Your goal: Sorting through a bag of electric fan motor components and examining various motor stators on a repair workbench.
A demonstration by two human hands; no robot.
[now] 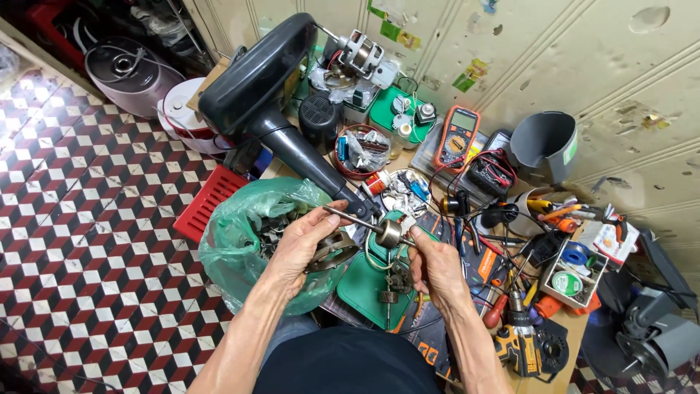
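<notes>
1. The left hand (pixel 302 244) comes up from the lower edge of the view on a bare forearm, palm turned inward. Its thumb and fingers are closed on the left tip of a thin grey metal shaft with a round brass-coloured rotor (pixel 388 233); a dark metal motor part (pixel 332 250) lies against the same palm.
2. The right hand (pixel 437 266) rises beside it, fingers curled loosely just under the rotor. I cannot tell whether it grips the rotor or only touches it.
3. The shaft is held above the near edge of the cluttered workbench (pixel 569 332), tilted down from left to right, its rotor drum dull and shiny.
4. Just below the hands lies a green plastic tray (pixel 364 284). To the left, a crumpled green plastic bag (pixel 240 241) bulges over the bench's left edge.
5. Near the right front corner lies a yellow and black cordless drill (pixel 521 343).
6. Farther back, a dark grey fan stand (pixel 273 87) leans across the bench.
7. Towards the far edge sit an orange-framed digital multimeter (pixel 457 136) and a grey plastic jug (pixel 543 146).
</notes>
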